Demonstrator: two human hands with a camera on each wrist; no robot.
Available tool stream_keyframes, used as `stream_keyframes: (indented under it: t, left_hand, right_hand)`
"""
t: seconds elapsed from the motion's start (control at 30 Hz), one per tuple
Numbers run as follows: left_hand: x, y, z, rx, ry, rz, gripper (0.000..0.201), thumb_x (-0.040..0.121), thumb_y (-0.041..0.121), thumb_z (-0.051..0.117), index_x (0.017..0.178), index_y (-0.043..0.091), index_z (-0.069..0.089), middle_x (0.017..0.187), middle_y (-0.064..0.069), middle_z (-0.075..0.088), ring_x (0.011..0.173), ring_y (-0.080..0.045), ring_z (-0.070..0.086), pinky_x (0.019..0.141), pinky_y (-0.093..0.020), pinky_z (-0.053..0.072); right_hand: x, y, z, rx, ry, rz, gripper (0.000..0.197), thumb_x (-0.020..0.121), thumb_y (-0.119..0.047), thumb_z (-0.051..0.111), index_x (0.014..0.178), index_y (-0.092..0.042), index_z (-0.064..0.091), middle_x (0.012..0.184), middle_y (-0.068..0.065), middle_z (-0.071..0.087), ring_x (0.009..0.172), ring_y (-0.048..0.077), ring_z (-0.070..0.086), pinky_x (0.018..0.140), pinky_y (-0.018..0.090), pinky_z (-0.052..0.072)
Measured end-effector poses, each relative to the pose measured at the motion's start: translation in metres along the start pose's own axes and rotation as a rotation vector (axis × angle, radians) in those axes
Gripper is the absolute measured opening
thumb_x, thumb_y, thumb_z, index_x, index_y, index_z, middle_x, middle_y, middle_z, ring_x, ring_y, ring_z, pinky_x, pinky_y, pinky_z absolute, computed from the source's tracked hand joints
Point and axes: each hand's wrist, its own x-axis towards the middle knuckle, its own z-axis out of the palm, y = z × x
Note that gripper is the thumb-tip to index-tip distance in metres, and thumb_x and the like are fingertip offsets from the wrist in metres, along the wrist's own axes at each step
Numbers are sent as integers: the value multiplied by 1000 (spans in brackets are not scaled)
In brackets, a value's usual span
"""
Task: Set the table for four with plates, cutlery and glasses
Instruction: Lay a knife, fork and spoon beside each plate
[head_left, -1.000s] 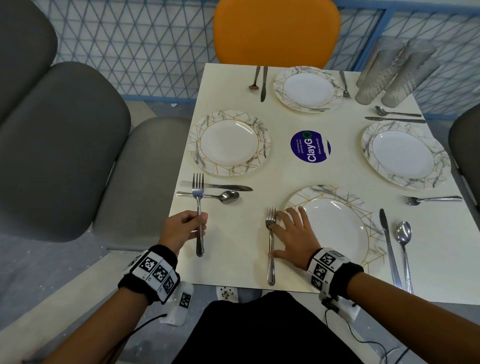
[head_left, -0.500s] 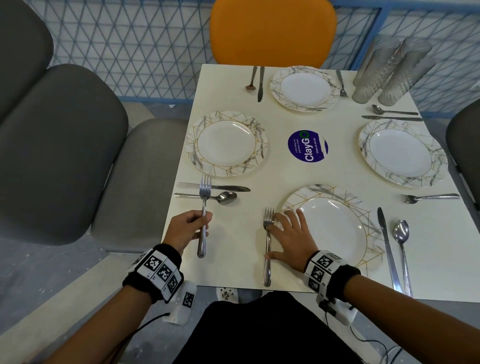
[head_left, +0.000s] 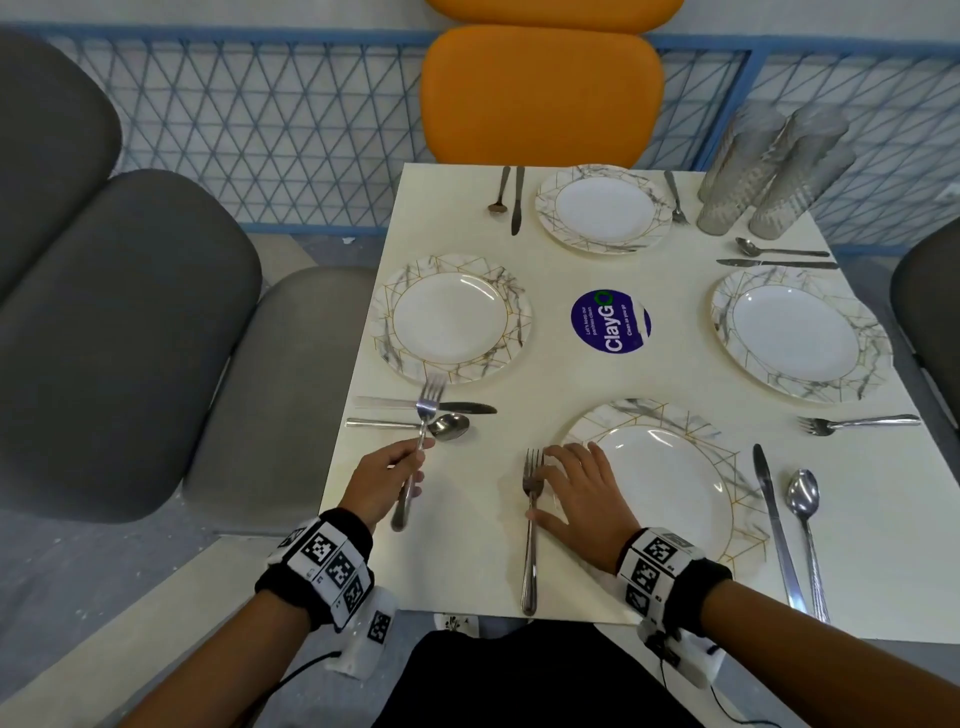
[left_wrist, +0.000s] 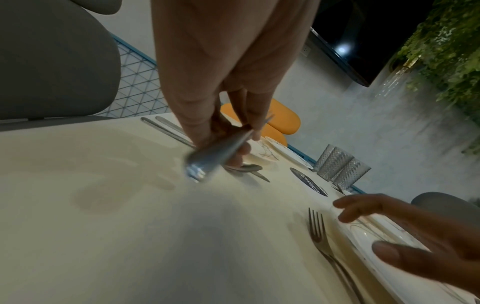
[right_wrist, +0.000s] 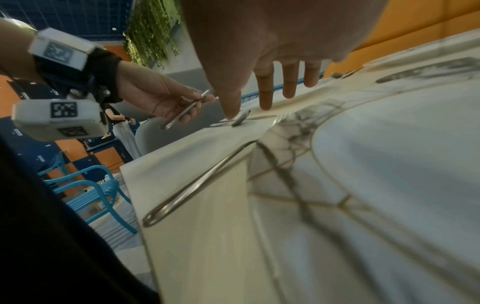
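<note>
My left hand (head_left: 382, 480) grips a fork (head_left: 422, 439) off the worktop (head_left: 519, 374), tines over the knife (head_left: 415, 404); my right hand (head_left: 584, 496) lies flat beside the second fork (head_left: 530, 540), seemingly touching the near plate (head_left: 727, 467).

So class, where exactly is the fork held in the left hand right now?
In the head view, the fork is in the left hand, lifted above the table's left side, its tines over the knife and spoon just below the left plate.

Left hand (left_wrist: 223, 86) pinching a blurry fork (left_wrist: 221, 152) above the table (left_wrist: 103, 205), right hand (left_wrist: 420, 236) spread over a second fork (left_wrist: 319, 232).
</note>
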Motion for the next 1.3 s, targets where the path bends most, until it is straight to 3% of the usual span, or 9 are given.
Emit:
stream_keyframes:
  t: [0.27,0.43,0.5,0.67,0.77,0.93,1.07,1.2,1.3]
  left_hand:
    - [26,38,35,263,-86,101,27,93,7,48,113,19,63,80,3,57,66,-8,49,59,-13,39]
    - [48,83,69,348,-146,152,17,87,-2,56,97,6,67,74,-1,59,79,-18,63,57,-12,49]
    - [56,101,83,326,-148,174,14,86,-1,58,92,8,66,79,-2,58,84,-21,59,66,-26,59]
    - [75,123,87,413,-112,247,15,84,12,65,85,25,59,81,4,58,80,-13,56,59,-7,47]
    - [87,128,73,347,-102,252,15,83,10,65,94,19,58,78,4,62,78,-14,60,68,-14,46]
    - [119,126,33,289,-110,247,20,80,6,68,83,24,62,71,7,65,78,-12,63,83,-22,50]
    - [146,118,-13,133,36,256,21,82,1,65,83,22,62,75,0,60,75,-14,56,68,-8,45]
    - [163,97,-58,-22,244,251,27,82,-5,62,80,22,65,78,-1,65,80,-21,58,80,-27,46]
    - [162,81,-77,-28,229,229,14,84,3,63,87,15,69,87,-6,71,82,-18,63,80,-24,50]
  right_hand:
    - [47,41,-32,92,228,-34,38,73,-26,70,107,-22,52,114,5,62,103,18,38,93,42,48]
    - [84,58,-50,38,281,-202,51,62,-19,80,106,-24,55,109,0,65,95,18,40,90,29,30]
    - [104,60,-58,14,285,-240,48,61,-20,81,104,-23,59,107,-3,67,94,16,41,87,28,29]
    - [151,55,-67,78,264,-253,41,57,-18,85,93,-21,65,77,-9,70,71,17,62,77,23,39]
    - [180,52,-66,126,216,-297,27,61,-17,82,82,-19,66,65,-9,67,64,16,62,66,25,51]
    - [224,52,-56,56,147,-455,4,70,-16,64,69,-20,65,60,-8,63,59,15,59,70,23,31]
    - [273,60,-52,69,90,-375,19,79,-21,48,73,-18,66,63,-5,64,60,19,60,68,23,32]
    - [331,66,-46,175,-31,-173,19,89,-13,50,92,-4,67,82,15,66,83,33,56,78,34,42]
    - [375,65,-34,127,-111,-28,22,95,-14,45,108,-5,61,100,15,64,101,30,49,89,36,40]
